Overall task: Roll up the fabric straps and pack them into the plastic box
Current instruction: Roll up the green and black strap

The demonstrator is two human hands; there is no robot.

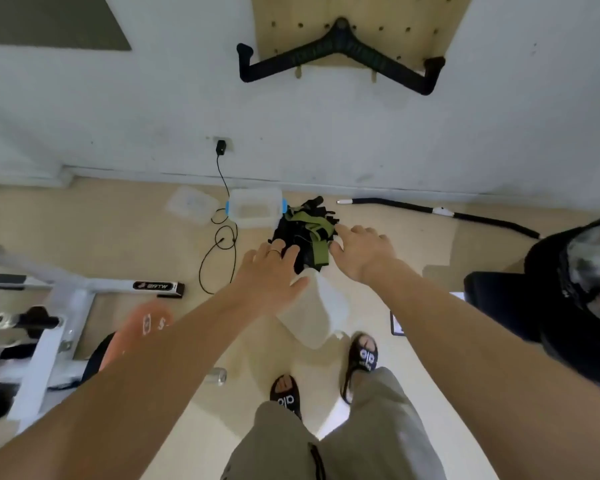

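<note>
Both arms are reaching out in the middle of the frame, the left hand (271, 268) and the right hand (362, 251) each spreading relaxed, straight fingers and grasping nothing, just below a tangled pile of black and green fabric straps (307, 233) lying on the floor. Just left of that pile, at centre frame near the wall, the clear plastic box (255, 211) with blue latches is sitting open, its lid (191, 204) lying further left beside a black cable (222, 237).
</note>
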